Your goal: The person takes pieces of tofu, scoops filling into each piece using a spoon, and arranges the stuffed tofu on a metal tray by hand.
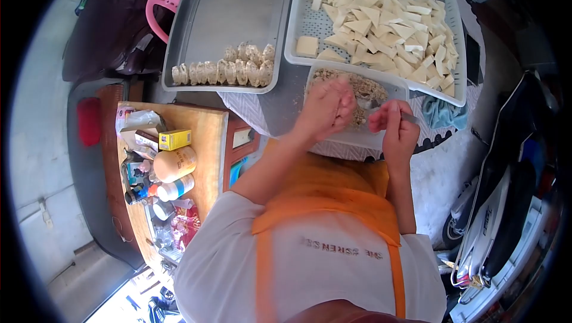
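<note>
Curls L hand (331, 108) loosely over tub (398, 91) of crumb mix (370, 89), prob. so spills land inside; can't tell contents. Grips thin tool (410, 119) w/ bent R hand (396, 125). Has tofu wedges (387, 31) handy, tub's 1 o'clock.

Homelike room: cluttered wooden cabinet (210, 138), pink chair (153, 6)

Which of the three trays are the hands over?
The small white tray holding brown crumbly mix. The grey tray and perforated white tray are both larger and farther from the hands.
</note>
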Demonstrator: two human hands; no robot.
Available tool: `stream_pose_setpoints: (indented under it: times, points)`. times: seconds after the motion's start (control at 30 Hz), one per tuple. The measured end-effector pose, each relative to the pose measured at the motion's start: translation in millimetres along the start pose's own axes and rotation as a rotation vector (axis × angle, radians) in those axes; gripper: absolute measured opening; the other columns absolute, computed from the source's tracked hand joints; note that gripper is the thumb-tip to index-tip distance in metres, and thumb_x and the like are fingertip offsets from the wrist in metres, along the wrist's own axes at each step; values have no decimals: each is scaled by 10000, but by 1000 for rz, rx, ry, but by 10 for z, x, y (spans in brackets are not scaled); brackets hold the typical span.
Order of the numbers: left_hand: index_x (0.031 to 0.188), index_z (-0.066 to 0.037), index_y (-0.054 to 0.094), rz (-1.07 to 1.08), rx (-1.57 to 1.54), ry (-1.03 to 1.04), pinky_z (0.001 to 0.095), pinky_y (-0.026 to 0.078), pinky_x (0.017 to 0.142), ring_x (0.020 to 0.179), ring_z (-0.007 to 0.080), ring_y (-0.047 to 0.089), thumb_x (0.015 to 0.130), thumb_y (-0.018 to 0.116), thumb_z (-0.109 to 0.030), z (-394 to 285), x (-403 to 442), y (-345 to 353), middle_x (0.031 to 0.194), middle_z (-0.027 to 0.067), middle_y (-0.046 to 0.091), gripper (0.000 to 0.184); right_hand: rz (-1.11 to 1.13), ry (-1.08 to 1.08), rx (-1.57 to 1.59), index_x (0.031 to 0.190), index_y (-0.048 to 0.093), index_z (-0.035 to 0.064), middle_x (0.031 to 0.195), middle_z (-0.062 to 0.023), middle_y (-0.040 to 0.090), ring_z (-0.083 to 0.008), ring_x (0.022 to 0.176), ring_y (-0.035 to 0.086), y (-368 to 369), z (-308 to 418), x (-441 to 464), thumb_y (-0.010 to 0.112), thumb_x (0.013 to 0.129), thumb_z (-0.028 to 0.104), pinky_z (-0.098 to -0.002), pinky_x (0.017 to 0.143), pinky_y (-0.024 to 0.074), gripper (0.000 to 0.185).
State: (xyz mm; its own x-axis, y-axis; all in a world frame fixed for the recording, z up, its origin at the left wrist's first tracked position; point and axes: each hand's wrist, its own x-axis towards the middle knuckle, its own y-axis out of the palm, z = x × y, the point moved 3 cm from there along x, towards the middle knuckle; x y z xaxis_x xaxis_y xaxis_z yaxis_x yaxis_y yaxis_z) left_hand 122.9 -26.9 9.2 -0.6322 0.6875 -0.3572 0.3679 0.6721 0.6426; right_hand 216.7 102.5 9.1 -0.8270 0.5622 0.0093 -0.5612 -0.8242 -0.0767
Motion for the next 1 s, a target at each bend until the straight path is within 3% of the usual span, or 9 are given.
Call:
stream_pose_setpoints:
  times: [0.1,0.2,0.4,0.5,0.6,0.8,0.9,1.0]
  points:
    - [613,-85,389,40,256,134,231,260,346,371,101,345,992,354,-299,-3,-19,23,482,13,381,436,20,-23,-127,858,561,-22,647,-73,629,-105,534,592,2,-39,-10,449,978,181,-232,503,476,261]
    - [625,-76,421,47,143,100,229,234,305,326,99,311,994,391,-341,63,19,-11,469,21,405,456,-28,-18,-215,859,566,-27,632,-79,630,-114,528,600,4,-5,-1,459,973,181,-240,499,479,260]
    - [823,-25,530,30,37,155,233,374,421,501,109,445,993,374,-239,47,131,111,667,40,491,314,-67,-9,-216,827,585,-44,648,-83,629,-136,518,605,-40,-13,29,462,969,180,-254,503,483,292]
    - [969,-12,536,167,274,186,245,424,502,614,115,483,993,353,-230,95,133,84,770,38,501,286,-49,-61,-273,748,599,-66,695,-78,625,-147,527,610,-54,-69,6,463,967,176,-258,508,476,354]
    - [995,-10,537,182,298,96,251,427,510,629,115,488,995,339,-248,148,149,-21,769,33,498,310,-54,-43,-289,691,601,-79,735,-75,617,-155,534,615,-45,-61,2,466,964,173,-263,509,469,396]
    - [938,-15,558,88,-141,-17,235,384,456,561,112,472,999,347,-309,71,87,81,726,38,494,367,-35,-35,-237,723,602,-70,727,-73,620,-151,533,616,-52,-81,-8,463,963,169,-258,515,475,366]
    - [878,-31,550,101,-28,-41,222,323,398,484,109,428,997,370,-336,91,113,-25,647,23,472,374,-31,-18,-234,778,603,-51,684,-73,621,-140,537,614,-29,-45,-10,457,964,169,-255,517,475,323]
    - [808,-47,525,245,-10,-34,220,267,367,430,99,370,991,401,-331,80,92,-21,570,1,428,359,-12,-11,-222,852,580,-28,659,-63,620,-106,545,583,-31,1,-16,442,975,179,-227,521,462,277]
